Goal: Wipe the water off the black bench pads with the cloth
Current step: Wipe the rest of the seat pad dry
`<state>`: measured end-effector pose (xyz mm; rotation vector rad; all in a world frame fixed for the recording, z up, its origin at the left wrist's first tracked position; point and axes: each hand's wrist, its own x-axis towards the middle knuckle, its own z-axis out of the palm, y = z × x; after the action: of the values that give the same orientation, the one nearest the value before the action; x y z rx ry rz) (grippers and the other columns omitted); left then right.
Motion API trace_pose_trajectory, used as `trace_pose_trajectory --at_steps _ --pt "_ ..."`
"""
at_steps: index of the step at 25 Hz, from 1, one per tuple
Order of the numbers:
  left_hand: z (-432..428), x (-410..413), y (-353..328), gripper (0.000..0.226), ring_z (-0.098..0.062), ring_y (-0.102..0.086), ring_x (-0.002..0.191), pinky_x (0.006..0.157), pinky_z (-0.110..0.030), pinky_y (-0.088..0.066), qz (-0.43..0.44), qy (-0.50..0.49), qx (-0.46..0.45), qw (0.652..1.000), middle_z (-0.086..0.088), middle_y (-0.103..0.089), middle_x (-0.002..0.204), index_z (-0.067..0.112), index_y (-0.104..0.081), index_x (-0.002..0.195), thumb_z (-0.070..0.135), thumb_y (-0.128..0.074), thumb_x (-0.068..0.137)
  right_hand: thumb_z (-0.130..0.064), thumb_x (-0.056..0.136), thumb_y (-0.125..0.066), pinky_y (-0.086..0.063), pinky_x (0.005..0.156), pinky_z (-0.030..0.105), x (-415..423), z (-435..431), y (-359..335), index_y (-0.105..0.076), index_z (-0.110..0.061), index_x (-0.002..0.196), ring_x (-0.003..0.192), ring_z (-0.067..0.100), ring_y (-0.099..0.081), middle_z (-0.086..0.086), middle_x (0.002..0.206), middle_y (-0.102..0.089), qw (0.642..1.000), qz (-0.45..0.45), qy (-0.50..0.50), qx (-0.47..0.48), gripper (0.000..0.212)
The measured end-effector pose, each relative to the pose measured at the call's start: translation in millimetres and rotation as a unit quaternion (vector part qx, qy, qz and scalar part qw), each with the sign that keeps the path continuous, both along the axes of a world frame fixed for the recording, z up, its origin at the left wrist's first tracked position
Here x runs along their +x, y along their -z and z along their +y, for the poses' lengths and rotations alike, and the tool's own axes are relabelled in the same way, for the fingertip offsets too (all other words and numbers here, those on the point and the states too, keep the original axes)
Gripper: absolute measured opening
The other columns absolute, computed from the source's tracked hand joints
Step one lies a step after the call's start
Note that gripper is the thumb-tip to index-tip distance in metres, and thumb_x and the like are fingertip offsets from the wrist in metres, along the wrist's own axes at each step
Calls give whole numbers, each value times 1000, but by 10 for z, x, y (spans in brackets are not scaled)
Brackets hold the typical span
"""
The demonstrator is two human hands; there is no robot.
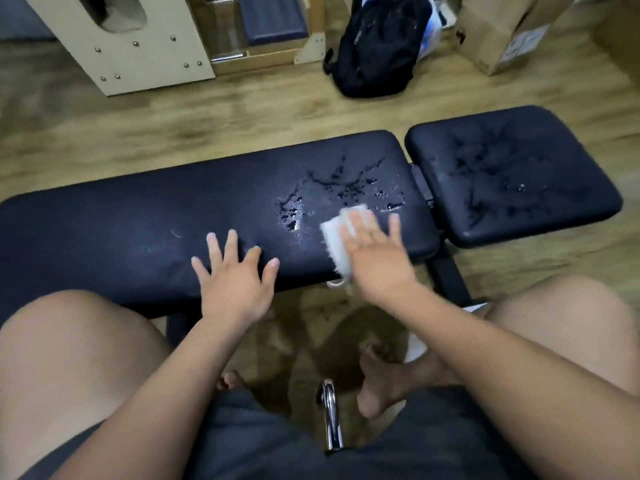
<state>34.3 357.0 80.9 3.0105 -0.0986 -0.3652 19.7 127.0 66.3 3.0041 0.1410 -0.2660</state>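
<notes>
White cloth (337,242) is pressed flat under the right hand (375,252), fingers spread, near the front right edge of the long black pad (138,216). Water (346,185) lies just beyond it. The left hand (235,275) is laid open on the pad; the smaller pad (512,174) is wet too.

1. We have a single view, taken from a camera worn on the person's head.
2. It looks forward and steeply down, over the person's bare knees and dark shorts (263,441) at the bottom edge.
3. The long black padded bench pad (145,216) crosses the middle of the frame, close to us, with the shorter black seat pad (512,174) at its right end.
4. Farther off, along the top edge, we see the wood-look floor (242,109), a black backpack (377,46) and a brown cardboard box (498,29).
5. The wide lens bends straight edges near the borders.
6. No second view shares the scene.
</notes>
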Motion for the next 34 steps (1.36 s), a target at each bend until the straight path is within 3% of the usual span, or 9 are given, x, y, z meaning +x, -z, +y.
trace_pose_trajectory --at_steps 5,7,11,15,18,22,26,30,34 --pt "64 217 27 54 -34 -12 147 118 -54 -18 22 63 -41 997 -12 -21 160 14 -46 130 56 -38 96 -21 89 -47 -7 115 62 -39 -972 -144 -8 -17 153 149 20 2 3 162 2 971 47 230 50 75" --pt "48 202 66 56 -36 -15 146 116 -55 -19 20 76 -15 997 -14 -21 159 14 -42 129 57 -44 93 -19 84 -48 -9 116 57 -67 -476 -101 -16 -18 152 148 24 -5 8 161 -3 980 0 196 46 75" --pt "18 201 57 47 -36 -18 145 114 -55 -24 4 73 -15 997 -13 -25 157 14 -43 122 48 -50 92 -17 91 -42 8 115 58 -69 979 -17 -1 -18 155 147 25 19 3 162 14 993 8 24 119 76" --pt "66 206 72 52 -35 -22 143 113 -54 -25 1 70 -33 997 -11 -28 156 14 -41 126 49 -54 89 -29 89 -37 14 114 59 53 814 -30 -14 -24 154 149 15 3 -4 163 -6 992 -5 -71 108 70" --pt "48 179 107 73 -32 -19 144 114 -52 -22 -7 69 -17 997 -9 -24 158 13 -32 143 61 -47 90 -34 81 -30 0 113 65 -132 -45 -3 -36 -31 147 148 14 -17 -6 158 -28 992 -69 55 94 66" --pt "32 171 148 77 -34 -15 146 115 -53 -21 -15 76 18 997 -10 -19 160 13 -26 150 63 -39 92 -29 89 -34 -6 115 59 -192 -531 32 -36 -20 147 147 23 -14 2 159 -23 957 -60 257 120 58" --pt "21 189 115 76 -35 -14 146 114 -54 -22 -8 81 25 996 -11 -18 160 13 -25 150 61 -40 93 -35 84 -9 -14 119 47 -129 487 74 -33 -17 149 147 28 -16 9 159 -24 984 -64 95 135 72" --pt "48 175 90 74 -34 -10 148 116 -54 -20 8 86 18 996 -11 -15 162 13 -20 152 53 -43 94 -34 97 -25 6 120 42 -142 939 -52 -14 -20 155 149 17 4 -2 163 -3 985 19 -65 161 60" --pt "62 168 116 78 -35 -10 148 116 -53 -18 3 85 18 996 -10 -14 162 13 -20 152 62 -36 94 -27 97 -39 -2 120 48 -160 5 -164 -16 -30 153 149 14 -1 -8 162 -5 990 21 -6 138 60"
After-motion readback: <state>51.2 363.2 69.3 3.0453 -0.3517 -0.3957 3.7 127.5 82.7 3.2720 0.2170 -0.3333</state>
